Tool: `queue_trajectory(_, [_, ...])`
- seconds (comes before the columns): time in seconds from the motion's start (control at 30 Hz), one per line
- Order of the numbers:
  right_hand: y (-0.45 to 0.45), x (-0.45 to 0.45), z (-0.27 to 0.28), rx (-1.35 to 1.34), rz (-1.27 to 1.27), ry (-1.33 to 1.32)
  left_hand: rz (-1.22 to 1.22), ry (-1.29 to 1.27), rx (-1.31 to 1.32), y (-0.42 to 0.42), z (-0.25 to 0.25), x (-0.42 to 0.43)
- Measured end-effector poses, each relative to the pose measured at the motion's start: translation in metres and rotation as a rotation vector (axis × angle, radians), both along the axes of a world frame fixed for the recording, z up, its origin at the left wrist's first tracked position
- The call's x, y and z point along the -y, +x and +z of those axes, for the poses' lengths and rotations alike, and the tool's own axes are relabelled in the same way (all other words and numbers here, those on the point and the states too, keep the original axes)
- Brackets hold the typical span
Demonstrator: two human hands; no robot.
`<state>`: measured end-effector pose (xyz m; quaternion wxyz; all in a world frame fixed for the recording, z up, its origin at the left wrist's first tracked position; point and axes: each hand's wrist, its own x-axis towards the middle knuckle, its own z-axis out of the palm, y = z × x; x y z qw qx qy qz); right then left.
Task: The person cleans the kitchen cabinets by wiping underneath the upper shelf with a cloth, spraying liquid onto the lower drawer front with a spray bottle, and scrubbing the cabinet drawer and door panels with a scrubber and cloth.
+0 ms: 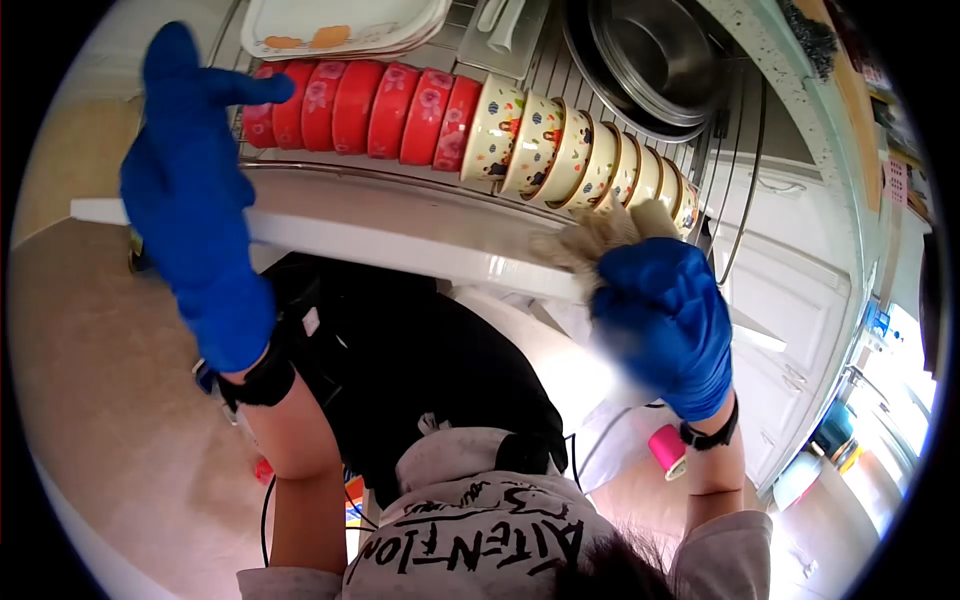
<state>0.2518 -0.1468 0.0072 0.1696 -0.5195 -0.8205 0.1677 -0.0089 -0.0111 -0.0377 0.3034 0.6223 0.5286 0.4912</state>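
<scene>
My left hand (195, 190), in a blue rubber glove, is open at the left end of a pulled-out drawer (400, 230). One finger reaches over the end of a row of red flower-patterned bowls (340, 107). My right hand (665, 320), gloved in blue too, is closed on a beige cloth (590, 240) at the drawer's front edge. That cloth lies close to the right end of a row of cream patterned bowls (545, 145); whether it touches them I cannot tell. Both rows stand on edge in a wire rack (350, 170) inside the drawer.
Behind the bowls are stacked white trays (340, 25), a metal tray with white utensils (505, 35) and nested metal pans (655, 60). The countertop edge (810, 120) overhangs at the right, above white cabinets (785, 240). A pink object (667, 450) is below my right wrist.
</scene>
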Motion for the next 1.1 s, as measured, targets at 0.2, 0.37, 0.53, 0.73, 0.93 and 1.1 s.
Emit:
queue_trajectory(0.2, [-0.02,0.01,0.005,-0.076,-0.02,0.12,0.068,0.013,0.057,-0.003,0.007,0.003])
queue_trajectory(0.37, [-0.026,0.013,-0.006,-0.191,-0.234,0.201,-0.236,0.043,0.221,-0.014,-0.007,-0.01])
queue_trajectory(0.53, [-0.018,0.019,-0.01,-0.195,-0.319,0.286,-0.216,-0.067,0.167,-0.019,0.016,-0.003])
queue_trajectory(0.73, [-0.029,0.02,0.002,-0.148,-0.323,0.259,-0.053,0.032,-0.061,-0.04,0.013,-0.018])
queue_trajectory(0.93, [-0.035,0.014,0.006,-0.232,-0.37,0.151,0.062,0.111,0.094,-0.075,0.01,-0.036])
queue_trajectory(1.1, [-0.038,0.02,0.006,-0.039,-0.341,0.247,0.115,0.001,0.219,-0.09,0.016,-0.047])
